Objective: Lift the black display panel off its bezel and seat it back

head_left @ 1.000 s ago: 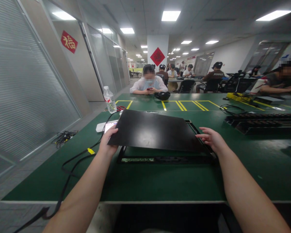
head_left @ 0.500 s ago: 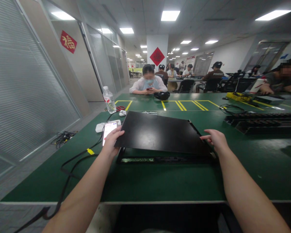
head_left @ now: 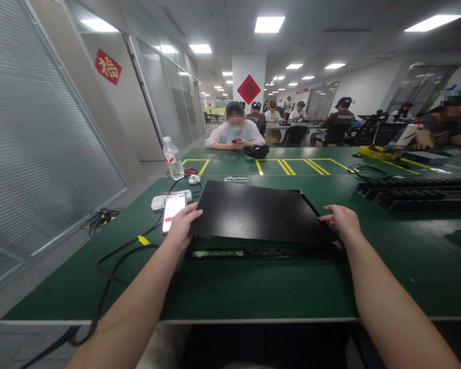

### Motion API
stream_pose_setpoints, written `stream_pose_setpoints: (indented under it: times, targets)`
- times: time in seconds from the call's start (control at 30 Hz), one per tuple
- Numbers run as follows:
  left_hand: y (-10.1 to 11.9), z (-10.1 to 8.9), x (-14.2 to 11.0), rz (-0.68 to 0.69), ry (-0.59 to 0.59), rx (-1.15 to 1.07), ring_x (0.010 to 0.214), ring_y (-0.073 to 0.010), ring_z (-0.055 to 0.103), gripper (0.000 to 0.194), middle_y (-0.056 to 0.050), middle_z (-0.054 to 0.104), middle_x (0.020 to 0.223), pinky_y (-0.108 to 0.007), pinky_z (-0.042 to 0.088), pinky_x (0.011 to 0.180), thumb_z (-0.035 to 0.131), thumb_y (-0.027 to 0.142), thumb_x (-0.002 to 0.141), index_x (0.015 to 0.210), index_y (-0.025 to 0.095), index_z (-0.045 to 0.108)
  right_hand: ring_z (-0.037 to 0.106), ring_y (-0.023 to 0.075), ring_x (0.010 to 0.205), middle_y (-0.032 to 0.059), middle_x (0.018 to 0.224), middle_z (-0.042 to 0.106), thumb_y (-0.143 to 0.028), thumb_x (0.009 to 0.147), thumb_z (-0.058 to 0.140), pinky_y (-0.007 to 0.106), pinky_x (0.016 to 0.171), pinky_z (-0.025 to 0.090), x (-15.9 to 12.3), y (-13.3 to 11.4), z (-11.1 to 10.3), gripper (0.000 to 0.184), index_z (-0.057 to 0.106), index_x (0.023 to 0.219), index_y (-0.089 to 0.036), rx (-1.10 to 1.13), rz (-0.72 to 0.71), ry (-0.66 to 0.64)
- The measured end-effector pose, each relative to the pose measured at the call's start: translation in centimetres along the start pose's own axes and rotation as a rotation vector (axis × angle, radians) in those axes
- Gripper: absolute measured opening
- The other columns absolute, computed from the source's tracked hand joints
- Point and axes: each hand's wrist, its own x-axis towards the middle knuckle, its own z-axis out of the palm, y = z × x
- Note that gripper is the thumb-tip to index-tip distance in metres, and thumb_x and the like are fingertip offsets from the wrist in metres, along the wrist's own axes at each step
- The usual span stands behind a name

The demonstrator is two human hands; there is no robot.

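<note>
Forearms point(head_left: 128, 307) come in at seven and five o'clock over the near edge of a green table point(head_left: 261, 292). A black cable point(head_left: 113, 274) hangs over that edge at about eight o'clock and loops across the top, with a yellow tag point(head_left: 143, 240) on it. Straight ahead lies a dark frame point(head_left: 284, 253), a green strip set along its near bar. Over it sits a flat black panel point(head_left: 257, 212), its near left corner tilted up off the frame. At the panel's nine o'clock the person's left hand point(head_left: 181, 225) is clamped on the edge, thumb on top; the other fingers are partly hidden. At three o'clock the right hand point(head_left: 343, 221) has one finger pointing to the panel's edge and the rest curled; whether it grips anything cannot be told.

Just beyond the left hand lies a lit phone point(head_left: 173, 212), a white device point(head_left: 160, 202) beside it. Black racks point(head_left: 415, 195) rest between two and three o'clock. Small pale pieces point(head_left: 236, 179) lie at eleven, near the panel's far edge. A water bottle point(head_left: 172, 160) stands at ten. At twelve, across the table, sits a masked person point(head_left: 235, 130).
</note>
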Motion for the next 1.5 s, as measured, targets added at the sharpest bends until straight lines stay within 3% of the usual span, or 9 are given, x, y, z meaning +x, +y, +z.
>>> stream_pose_setpoints:
  times: [0.4, 0.83, 1.07, 1.5]
  targets:
    - [-1.2, -1.2, 1.0, -0.055, -0.085, 0.039, 0.09, -0.0274, 0.081, 0.046, -0.01, 0.084, 0.093, -0.03, 0.063, 0.074, 0.093, 0.016, 0.059, 0.103, 0.015, 0.082, 0.069, 0.0275, 0.083, 0.0075, 0.081, 0.08, -0.038, 0.081, 0.056, 0.034, 0.067, 0.044, -0.7, -0.8, -0.1, 0.037, 0.081, 0.101, -0.022, -0.266, -0.046, 0.034]
    - [-1.6, -1.3, 1.1, -0.093, -0.08, 0.128, 0.089, -0.0261, 0.081, 0.039, -0.011, 0.084, 0.096, -0.035, 0.065, 0.084, 0.089, 0.012, 0.067, 0.106, 0.016, 0.08, 0.071, 0.0289, 0.085, 0.0097, 0.089, 0.08, -0.036, 0.083, 0.058, 0.033, 0.068, 0.046, -1.2, -1.3, -0.1, 0.032, 0.083, 0.098, -0.023, -0.449, -0.098, 0.049]
    - [-1.4, -0.9, 0.7, -0.105, -0.086, 0.12, 0.098, -0.0297, 0.081, 0.039, -0.012, 0.084, 0.099, -0.037, 0.065, 0.086, 0.088, 0.011, 0.066, 0.103, 0.015, 0.08, 0.071, 0.0286, 0.081, 0.0107, 0.088, 0.08, -0.039, 0.082, 0.062, 0.034, 0.065, 0.048, -0.9, -0.9, 0.0, 0.031, 0.084, 0.097, -0.024, -0.525, -0.123, 0.027]
    - [-2.4, -1.5, 1.1, -0.035, -0.103, 0.135, 0.099, -0.0282, 0.08, 0.046, -0.012, 0.084, 0.102, -0.036, 0.063, 0.087, 0.092, 0.018, 0.065, 0.109, 0.014, 0.08, 0.072, 0.0301, 0.088, 0.0113, 0.092, 0.08, -0.039, 0.083, 0.061, 0.035, 0.068, 0.048, -0.2, -0.3, -0.1, 0.031, 0.084, 0.097, -0.023, -0.557, -0.134, 0.007]
